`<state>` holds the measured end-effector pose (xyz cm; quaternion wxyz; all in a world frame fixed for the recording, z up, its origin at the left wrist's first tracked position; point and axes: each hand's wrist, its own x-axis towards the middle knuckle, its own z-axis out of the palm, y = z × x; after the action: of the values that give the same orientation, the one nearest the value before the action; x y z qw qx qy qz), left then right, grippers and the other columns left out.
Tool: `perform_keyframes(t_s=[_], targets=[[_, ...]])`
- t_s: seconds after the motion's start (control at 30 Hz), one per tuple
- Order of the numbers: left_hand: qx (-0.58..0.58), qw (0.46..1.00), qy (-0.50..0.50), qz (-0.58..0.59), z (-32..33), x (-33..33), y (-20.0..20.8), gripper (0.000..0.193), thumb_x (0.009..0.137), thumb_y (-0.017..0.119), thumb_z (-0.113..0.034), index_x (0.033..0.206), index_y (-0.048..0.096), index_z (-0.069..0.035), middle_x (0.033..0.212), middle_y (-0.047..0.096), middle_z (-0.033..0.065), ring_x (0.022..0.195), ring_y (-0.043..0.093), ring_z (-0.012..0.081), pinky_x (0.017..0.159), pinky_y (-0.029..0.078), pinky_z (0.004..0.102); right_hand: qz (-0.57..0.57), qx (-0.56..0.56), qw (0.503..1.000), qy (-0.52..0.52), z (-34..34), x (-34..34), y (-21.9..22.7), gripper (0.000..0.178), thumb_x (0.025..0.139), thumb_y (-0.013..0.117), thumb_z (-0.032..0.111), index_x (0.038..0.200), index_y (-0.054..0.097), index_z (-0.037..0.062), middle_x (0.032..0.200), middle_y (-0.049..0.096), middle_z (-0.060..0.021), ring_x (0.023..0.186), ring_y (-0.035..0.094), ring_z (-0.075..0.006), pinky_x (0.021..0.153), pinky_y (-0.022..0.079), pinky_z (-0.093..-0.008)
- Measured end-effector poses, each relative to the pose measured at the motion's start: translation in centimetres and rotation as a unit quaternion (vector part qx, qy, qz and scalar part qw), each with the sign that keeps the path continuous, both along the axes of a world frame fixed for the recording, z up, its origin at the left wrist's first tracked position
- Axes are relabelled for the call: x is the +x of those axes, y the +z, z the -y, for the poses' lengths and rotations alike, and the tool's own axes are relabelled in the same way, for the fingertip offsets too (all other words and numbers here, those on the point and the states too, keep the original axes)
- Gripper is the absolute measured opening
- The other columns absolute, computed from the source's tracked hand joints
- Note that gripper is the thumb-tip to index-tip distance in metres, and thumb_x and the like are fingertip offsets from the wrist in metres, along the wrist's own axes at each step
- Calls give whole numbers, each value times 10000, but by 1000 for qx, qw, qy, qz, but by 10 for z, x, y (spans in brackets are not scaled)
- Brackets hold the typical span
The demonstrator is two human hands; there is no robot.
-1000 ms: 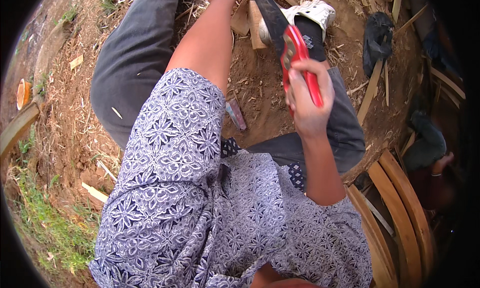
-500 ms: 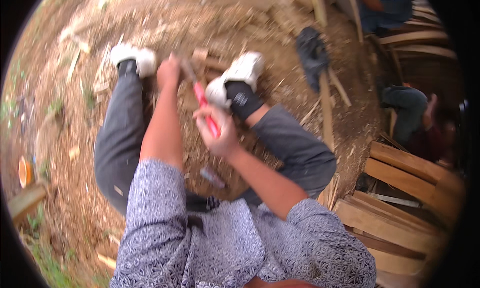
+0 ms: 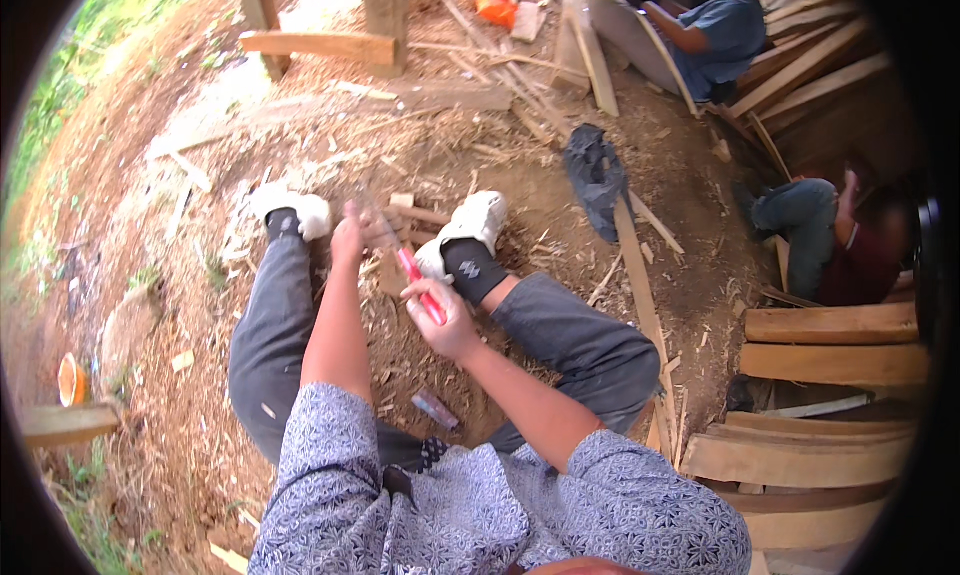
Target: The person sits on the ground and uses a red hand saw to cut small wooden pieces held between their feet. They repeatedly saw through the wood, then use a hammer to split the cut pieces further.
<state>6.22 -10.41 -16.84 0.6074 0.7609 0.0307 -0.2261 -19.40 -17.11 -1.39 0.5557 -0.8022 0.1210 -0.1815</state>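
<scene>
The red-handled saw (image 3: 408,263) is located just left of the right white shoe (image 3: 475,223). Its long axis runs obliquely: the handle end lies toward the wearer's body, and the blade points away from the body and to the left. The blade is blurred; contact with wood cannot be confirmed. The right hand (image 3: 443,320) is on the body side of the shoe, fingers wrapped around the handle, forearm slanting forward and leftward. The left hand (image 3: 348,237) is farther left of the shoe, on the blade's left side, arm reaching forward nearly straight; its fingers are blurred, and whether they are spread or pinching cannot be determined. Short wood pieces (image 3: 415,213) lie just left of the shoe. A dark plastic bag (image 3: 597,180) lies right of it, at the end of a long wooden strip (image 3: 640,275).
</scene>
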Motion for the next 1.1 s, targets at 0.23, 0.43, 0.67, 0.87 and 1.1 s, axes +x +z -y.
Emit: perform_keyframes(t_s=[0.23,0.43,0.67,0.87,1.1], targets=[[-66,989,-99,-85,-13,-14,8,296,930,797,-342,981,723,-60,859,671,4,655,609,94,577,572,280,-45,109,993,-18,6,-12,-19,88,978,643,57,1061,672,62,968,651,-23,845,610,-101,768,500,-259],[-94,967,-9,-237,-10,-20,9,234,951,747,-295,1071,688,-104,948,653,3,783,620,120,628,579,301,-65,197,978,-9,13,-6,-14,128,983,629,31,1106,645,60,929,603,3,588,508,-32,518,437,-212],[-61,970,-6,-233,2,-17,4,228,977,678,-294,1033,699,-74,895,646,32,763,607,138,652,562,354,-40,101,994,-1,14,-2,-26,126,996,608,30,1116,612,66,832,581,5,607,506,-51,553,426,-218],[244,960,-94,99,6,-20,9,560,1030,456,-524,1108,731,-42,1128,719,262,1102,684,410,963,516,488,-61,105,993,-8,0,9,-7,128,952,655,-1,1068,660,53,1025,663,-51,929,602,-144,863,487,-294],[293,952,-59,60,13,-26,23,503,1042,397,-437,1206,717,-84,1216,705,237,1168,657,428,1001,509,520,-80,95,991,-45,2,5,6,86,960,662,11,1039,664,45,968,655,-33,877,599,-122,822,489,-279]])
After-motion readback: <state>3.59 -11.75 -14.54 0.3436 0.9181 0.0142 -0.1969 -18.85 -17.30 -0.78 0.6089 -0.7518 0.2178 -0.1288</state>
